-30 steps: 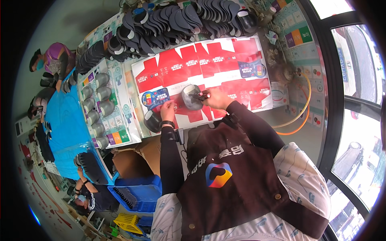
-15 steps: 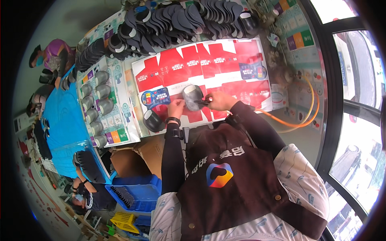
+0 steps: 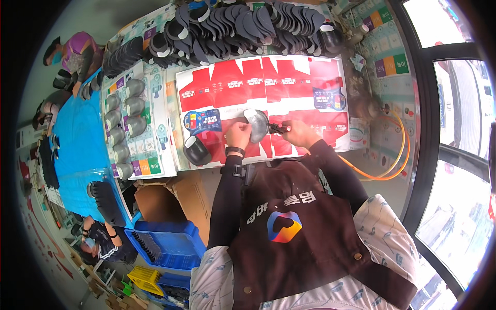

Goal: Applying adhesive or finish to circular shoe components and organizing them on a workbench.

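My left hand (image 3: 238, 136) pinches the near left edge of a grey, cup-shaped insole-like piece (image 3: 257, 126) with a white patch at its upper end. At its right side, my right hand (image 3: 298, 133) is closed round a slim black hand tool (image 3: 278, 128), whose tip points left at the piece. The tool's exact kind is hard to make out. A black cup-shaped piece (image 3: 197, 151) with a white patch rests at the table's near left edge, beside my left wrist. Behind it lies a blue printed card (image 3: 201, 122).
Red-and-white printed sheets (image 3: 227, 77) cover the worktop, with another blue card (image 3: 329, 99) at right. Dark insole-like pieces (image 3: 248, 23) line the back. Grey cups (image 3: 135, 107) stand at left. An orange hose (image 3: 405, 147) loops at right. Blue crates (image 3: 170, 245) sit below left; co-workers (image 3: 77, 51) are beyond.
The grey piece has turned in my left hand and now shows more side-on. The black tool has shifted right with my right hand. My head view has shifted slightly.
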A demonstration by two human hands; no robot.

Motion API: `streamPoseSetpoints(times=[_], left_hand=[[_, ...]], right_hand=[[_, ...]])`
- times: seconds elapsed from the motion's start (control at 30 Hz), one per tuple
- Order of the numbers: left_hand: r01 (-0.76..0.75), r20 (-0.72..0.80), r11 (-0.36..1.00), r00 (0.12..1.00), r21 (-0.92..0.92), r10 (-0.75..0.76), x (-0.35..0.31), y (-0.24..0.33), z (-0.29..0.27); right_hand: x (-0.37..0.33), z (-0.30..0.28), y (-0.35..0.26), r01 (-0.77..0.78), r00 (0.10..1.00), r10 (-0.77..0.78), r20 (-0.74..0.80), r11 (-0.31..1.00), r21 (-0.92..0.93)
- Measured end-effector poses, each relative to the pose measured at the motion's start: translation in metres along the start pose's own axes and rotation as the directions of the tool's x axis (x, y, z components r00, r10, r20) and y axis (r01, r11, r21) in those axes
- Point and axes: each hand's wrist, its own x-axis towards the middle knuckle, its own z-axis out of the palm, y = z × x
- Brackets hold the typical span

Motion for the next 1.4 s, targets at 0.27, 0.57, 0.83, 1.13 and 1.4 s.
streamPoseSetpoints(times=[0.27,0.57,0.83,1.13,1.4], left_hand=[[-0.027,0.032,0.976,0.999,0.217,0.021,0.007,0.000,0.009],[0.042,-0.035,0.978,0.999,0.203,-0.036,0.006,-0.037,-0.032],[-0.073,-0.287,0.831,0.952,-0.552,-0.107,0.019,-0.156,-0.276],[-0.196,-0.261,0.179,0.829,-0.964,-0.495,0.040,-0.340,-0.397],[-0.152,-0.173,0.082,0.863,-0.985,-0.474,0.076,-0.351,-0.383]], right_hand=[[-0.016,-0.015,0.017,-0.067,0.998,0.049,0.045,0.736,0.674],[-0.024,-0.029,-0.010,-0.007,1.000,0.028,-0.013,0.631,0.776],[-0.036,-0.028,-0.046,-0.056,0.976,0.187,-0.109,0.703,0.709],[-0.029,0.005,-0.128,-0.101,0.975,0.206,-0.084,0.747,0.657],[-0.064,0.011,-0.153,-0.067,0.958,0.225,-0.178,0.778,0.625]])
